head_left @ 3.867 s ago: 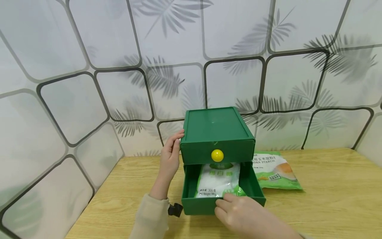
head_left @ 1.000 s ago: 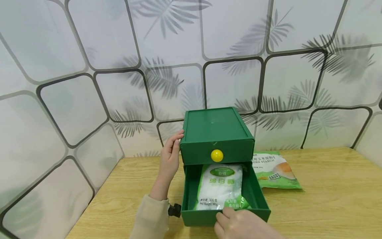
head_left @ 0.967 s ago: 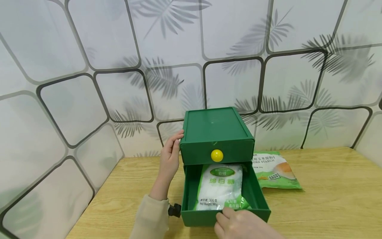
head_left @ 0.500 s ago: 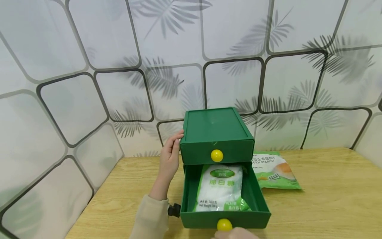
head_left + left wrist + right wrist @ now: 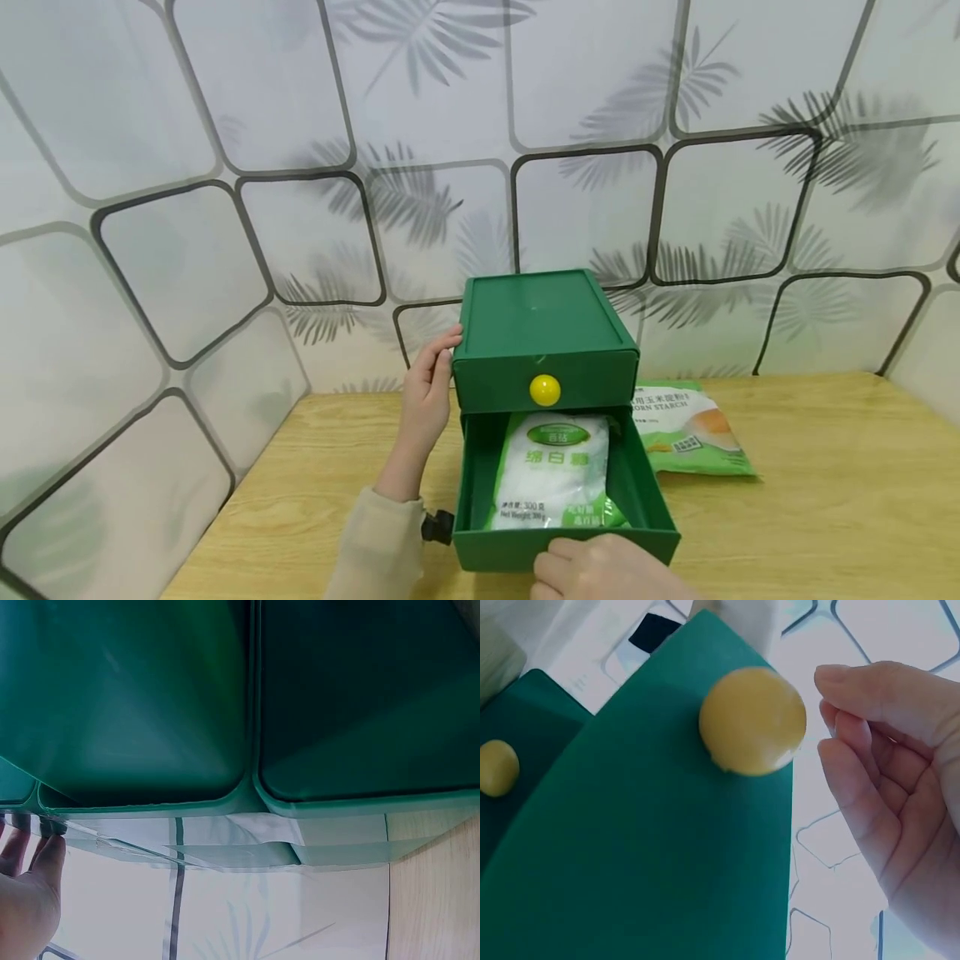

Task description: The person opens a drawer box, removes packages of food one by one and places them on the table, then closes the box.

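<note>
A green drawer cabinet (image 5: 543, 312) stands on the table with its lower drawer (image 5: 487, 552) pulled out. In that drawer lies a white and green bag of sugar (image 5: 551, 475), its upper end under the cabinet. My left hand (image 5: 426, 400) rests its fingers against the cabinet's left side. My right hand (image 5: 600, 571) is in front of the lower drawer, covering its knob in the head view. In the right wrist view, a gap separates the bent fingers and thumb from the yellow knob (image 5: 752, 721), and nothing is held. The upper drawer, with its own yellow knob (image 5: 545, 390), is closed.
A green and white bag of corn starch (image 5: 697, 429) lies on the wooden table (image 5: 825, 500), right of the cabinet and partly behind it. Patterned wall covering (image 5: 585, 217) rises close behind. A small black object (image 5: 438, 527) sits by the left sleeve.
The lower drawer has come further out, showing more of the sugar bag. My right hand let go of its front edge, dropped below the knob, then rose before it. The left hand stayed.
</note>
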Tool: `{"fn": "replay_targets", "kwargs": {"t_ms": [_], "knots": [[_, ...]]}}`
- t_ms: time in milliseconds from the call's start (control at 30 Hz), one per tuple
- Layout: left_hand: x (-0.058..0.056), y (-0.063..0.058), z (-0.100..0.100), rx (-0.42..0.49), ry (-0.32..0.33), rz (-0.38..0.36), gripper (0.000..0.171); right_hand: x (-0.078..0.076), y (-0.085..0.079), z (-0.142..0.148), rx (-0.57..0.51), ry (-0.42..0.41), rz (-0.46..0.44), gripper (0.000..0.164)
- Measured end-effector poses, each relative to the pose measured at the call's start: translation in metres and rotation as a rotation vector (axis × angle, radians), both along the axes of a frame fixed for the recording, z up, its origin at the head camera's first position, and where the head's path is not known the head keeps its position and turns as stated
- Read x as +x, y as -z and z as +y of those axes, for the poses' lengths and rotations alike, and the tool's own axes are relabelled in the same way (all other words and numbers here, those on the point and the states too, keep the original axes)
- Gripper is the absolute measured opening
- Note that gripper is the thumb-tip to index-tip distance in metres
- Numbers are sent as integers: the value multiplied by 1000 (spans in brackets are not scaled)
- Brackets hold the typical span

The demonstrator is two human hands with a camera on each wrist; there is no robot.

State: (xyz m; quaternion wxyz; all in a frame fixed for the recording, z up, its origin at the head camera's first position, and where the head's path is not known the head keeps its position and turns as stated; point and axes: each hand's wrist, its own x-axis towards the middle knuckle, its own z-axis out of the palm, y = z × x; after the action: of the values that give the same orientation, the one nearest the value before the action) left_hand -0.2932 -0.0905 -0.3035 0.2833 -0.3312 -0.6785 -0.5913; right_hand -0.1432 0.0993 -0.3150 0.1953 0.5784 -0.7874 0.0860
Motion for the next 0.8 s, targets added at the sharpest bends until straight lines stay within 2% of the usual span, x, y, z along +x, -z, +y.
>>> {"fn": "replay_targets", "kwargs": {"t_ms": [100,200,367,567,700,800], "knots": [[10,-7,1,-1,-8,-8,25,-1,-4,2,-27,-20,141,17],[17,-12,1,-12,-18,-9,24,-4,-6,3,-111,-35,194,22],[16,-12,-1,-8,-17,0,24,-8,-10,6,-235,-19,182,30],[2,-1,-4,1,-20,-21,26,-16,-15,12,-382,66,189,37],[8,-6,-1,-1,-12,-22,26,-24,-16,20,-436,111,167,33],[15,-11,3,-5,-4,-19,25,-29,-16,27,-443,172,130,18]]}}
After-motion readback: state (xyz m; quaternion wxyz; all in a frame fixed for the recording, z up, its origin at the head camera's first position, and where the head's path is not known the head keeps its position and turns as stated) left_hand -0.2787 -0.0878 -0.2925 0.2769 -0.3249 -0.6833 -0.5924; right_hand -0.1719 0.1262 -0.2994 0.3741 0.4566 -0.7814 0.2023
